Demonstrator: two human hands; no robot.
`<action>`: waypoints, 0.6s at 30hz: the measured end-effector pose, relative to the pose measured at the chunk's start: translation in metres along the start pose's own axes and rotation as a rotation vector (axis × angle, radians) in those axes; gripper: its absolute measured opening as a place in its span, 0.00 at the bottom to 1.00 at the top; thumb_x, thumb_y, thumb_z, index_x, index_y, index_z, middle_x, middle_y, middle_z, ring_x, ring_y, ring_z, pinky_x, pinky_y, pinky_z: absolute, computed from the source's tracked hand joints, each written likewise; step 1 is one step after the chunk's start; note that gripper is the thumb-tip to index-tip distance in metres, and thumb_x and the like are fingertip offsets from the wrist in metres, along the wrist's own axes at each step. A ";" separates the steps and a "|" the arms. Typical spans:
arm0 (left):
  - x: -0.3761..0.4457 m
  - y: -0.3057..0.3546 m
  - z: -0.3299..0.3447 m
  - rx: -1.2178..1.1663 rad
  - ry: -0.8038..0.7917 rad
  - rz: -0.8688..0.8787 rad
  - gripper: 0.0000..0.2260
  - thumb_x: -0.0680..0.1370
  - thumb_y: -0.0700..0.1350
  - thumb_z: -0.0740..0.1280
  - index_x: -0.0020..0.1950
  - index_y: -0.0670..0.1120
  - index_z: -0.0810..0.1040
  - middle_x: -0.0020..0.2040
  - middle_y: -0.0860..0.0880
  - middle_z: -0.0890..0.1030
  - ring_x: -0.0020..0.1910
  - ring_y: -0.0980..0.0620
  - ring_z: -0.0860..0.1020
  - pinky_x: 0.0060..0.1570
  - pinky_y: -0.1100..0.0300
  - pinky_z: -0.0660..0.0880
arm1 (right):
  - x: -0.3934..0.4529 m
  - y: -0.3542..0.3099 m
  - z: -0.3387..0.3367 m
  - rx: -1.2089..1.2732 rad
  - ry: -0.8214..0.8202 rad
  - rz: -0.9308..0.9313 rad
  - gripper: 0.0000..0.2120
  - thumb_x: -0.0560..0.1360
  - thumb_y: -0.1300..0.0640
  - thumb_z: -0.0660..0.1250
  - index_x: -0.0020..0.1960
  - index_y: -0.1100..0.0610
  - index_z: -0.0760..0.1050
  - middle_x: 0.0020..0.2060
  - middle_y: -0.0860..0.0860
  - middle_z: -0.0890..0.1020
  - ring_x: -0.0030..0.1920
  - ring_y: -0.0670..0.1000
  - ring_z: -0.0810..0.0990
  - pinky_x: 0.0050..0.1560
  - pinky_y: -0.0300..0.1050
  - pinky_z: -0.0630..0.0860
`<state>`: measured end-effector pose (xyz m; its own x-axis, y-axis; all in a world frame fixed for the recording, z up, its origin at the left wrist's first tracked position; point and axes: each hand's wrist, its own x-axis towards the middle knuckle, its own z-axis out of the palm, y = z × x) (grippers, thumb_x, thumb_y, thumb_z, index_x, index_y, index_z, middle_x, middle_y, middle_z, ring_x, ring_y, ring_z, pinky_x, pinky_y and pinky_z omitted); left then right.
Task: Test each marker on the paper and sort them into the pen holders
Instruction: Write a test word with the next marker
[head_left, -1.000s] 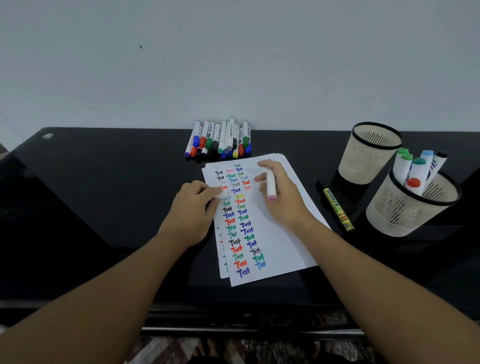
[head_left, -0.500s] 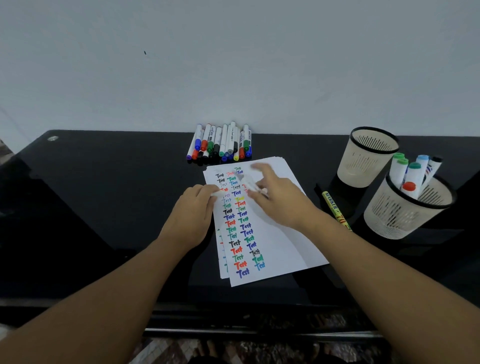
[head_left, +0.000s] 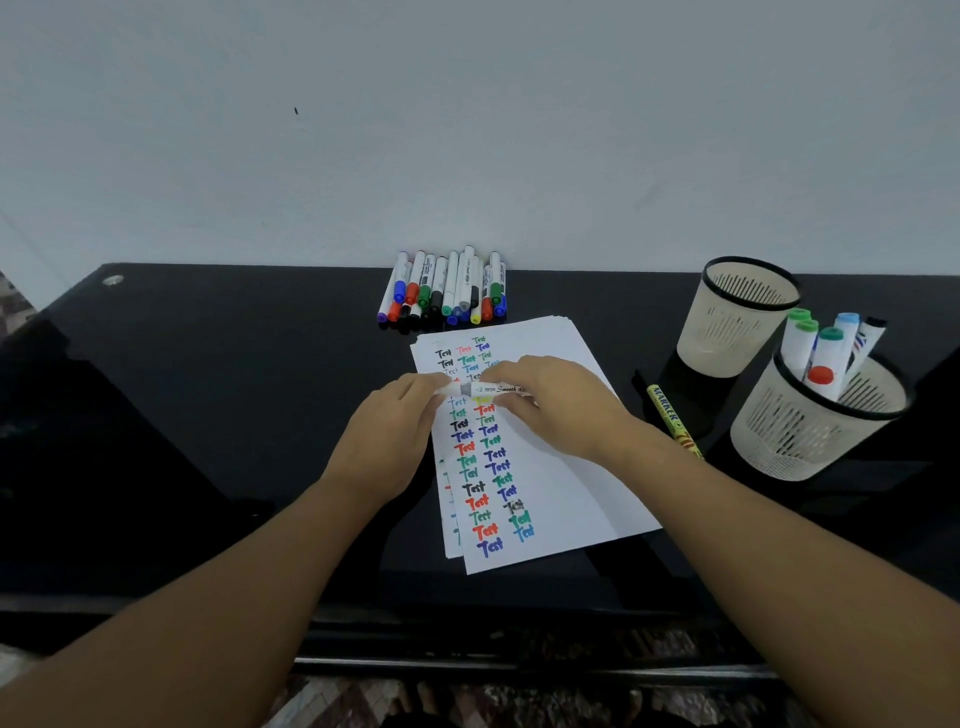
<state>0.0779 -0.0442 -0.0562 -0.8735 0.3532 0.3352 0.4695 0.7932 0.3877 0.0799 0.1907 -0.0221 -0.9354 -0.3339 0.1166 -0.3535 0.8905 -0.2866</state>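
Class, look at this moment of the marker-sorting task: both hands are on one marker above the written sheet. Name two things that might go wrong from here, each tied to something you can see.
1. The left hand and right hand hold the white marker just over the paper; a slip might streak the written test words.

2. The yellow marker lies loose beside the right forearm; a move toward the filled pen holder or the empty pen holder might knock it away.

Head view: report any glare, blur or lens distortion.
Head view: dim, even light; the glossy black table mirrors the pen holders faintly, no harsh glare; wide-angle bending curves the table's edges; the marker in both hands and the paper's writing stay sharp.
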 end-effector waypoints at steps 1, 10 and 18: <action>0.000 0.000 0.000 -0.003 0.000 0.004 0.16 0.86 0.48 0.56 0.72 0.48 0.73 0.68 0.49 0.77 0.61 0.49 0.76 0.58 0.54 0.74 | 0.001 -0.002 0.001 0.001 0.005 -0.019 0.17 0.85 0.47 0.60 0.74 0.44 0.72 0.62 0.48 0.81 0.61 0.53 0.78 0.60 0.54 0.75; -0.002 0.003 -0.003 -0.031 -0.015 0.054 0.16 0.85 0.49 0.60 0.72 0.50 0.73 0.65 0.50 0.80 0.57 0.51 0.78 0.54 0.56 0.75 | 0.001 -0.014 -0.002 -0.124 0.042 -0.125 0.18 0.86 0.45 0.58 0.75 0.45 0.66 0.59 0.48 0.80 0.52 0.51 0.79 0.53 0.50 0.75; -0.002 0.003 -0.003 -0.062 0.004 -0.003 0.25 0.84 0.51 0.61 0.80 0.57 0.57 0.58 0.51 0.82 0.52 0.54 0.78 0.51 0.57 0.76 | 0.001 -0.022 0.001 -0.057 -0.011 -0.107 0.21 0.86 0.49 0.59 0.78 0.46 0.60 0.65 0.50 0.76 0.51 0.50 0.78 0.47 0.44 0.76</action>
<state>0.0814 -0.0436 -0.0532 -0.8746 0.3484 0.3372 0.4737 0.7623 0.4410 0.0863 0.1701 -0.0167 -0.8925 -0.4309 0.1331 -0.4505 0.8656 -0.2186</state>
